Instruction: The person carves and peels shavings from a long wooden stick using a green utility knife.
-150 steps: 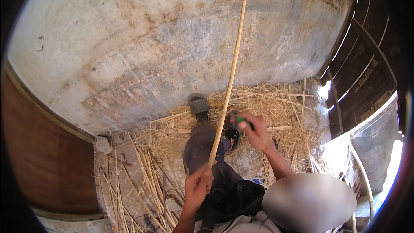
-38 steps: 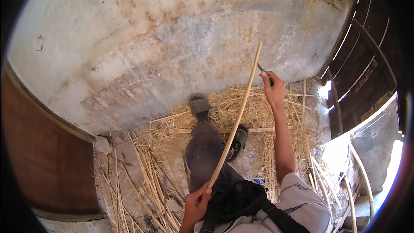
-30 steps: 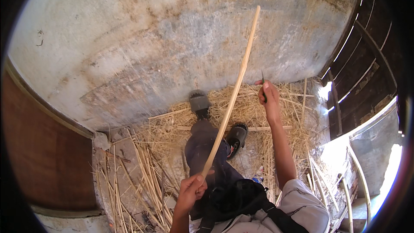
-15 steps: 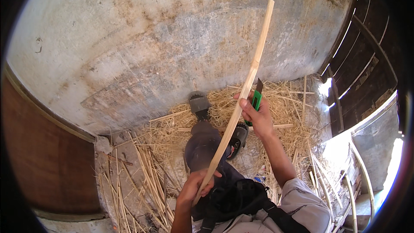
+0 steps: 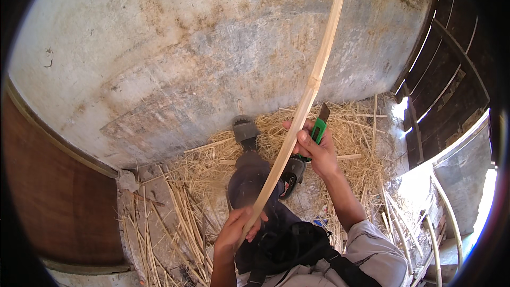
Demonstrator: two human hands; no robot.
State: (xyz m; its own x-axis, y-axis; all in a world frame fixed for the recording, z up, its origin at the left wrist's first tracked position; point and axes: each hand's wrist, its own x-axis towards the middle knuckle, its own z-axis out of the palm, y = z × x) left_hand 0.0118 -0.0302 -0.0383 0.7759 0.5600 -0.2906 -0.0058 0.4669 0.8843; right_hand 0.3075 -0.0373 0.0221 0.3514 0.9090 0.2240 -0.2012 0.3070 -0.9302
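A long pale bamboo strip [image 5: 289, 141] slants up from my lap toward the wall, with a node partway along it. My left hand [image 5: 236, 228] is closed around its lower end. Farther up, my right hand [image 5: 320, 149] holds a green utility knife [image 5: 319, 129], its dark blade out and pointing up and away from me. The fingers of that same hand reach behind the strip, and the thumb lies beside its right edge. The blade stands a little to the right of the strip, apart from it. My palm partly hides the knife's handle.
Shavings [image 5: 212, 167] cover the floor around my sandalled feet. Thin bamboo strips [image 5: 186, 218] lie at the left, near a brown panel [image 5: 58, 180]. A stained wall [image 5: 202, 69] rises ahead. Dark slatted boards [image 5: 451, 69] and bamboo poles [image 5: 433, 239] stand at the right.
The bamboo strip has shifted slightly up and away, its far tip a little farther right. My right hand with the knife sits slightly lower. Both hands keep their hold.
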